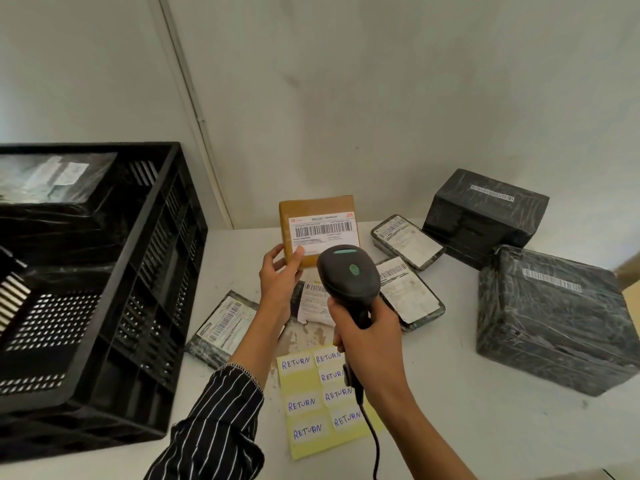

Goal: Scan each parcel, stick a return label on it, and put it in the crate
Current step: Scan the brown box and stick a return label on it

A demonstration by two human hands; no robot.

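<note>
L hand pinches the brown parcel by its lower-left corner, thumb on the front, and holds it upright off the tabletop, over the far edge by the wall. Parcel: small, flat, squarish, tan paper wrap w/ glossy tape. A white shipping label w/ a long barcode and small print covers most of the front, facing the camera.

R hand grips the handle of a black scanner w/ green button; its head sits just below the parcel and covers its lower-right corner in view. Cable runs toward the near edge.

Black crate sits at the left edge, w/ a wrapped parcel inside. Yellow label sheet w/ handwritten "RETURN" stickers lies near the near edge. Flat pouches lie mid-table, black-wrapped boxes toward the right edge.
</note>
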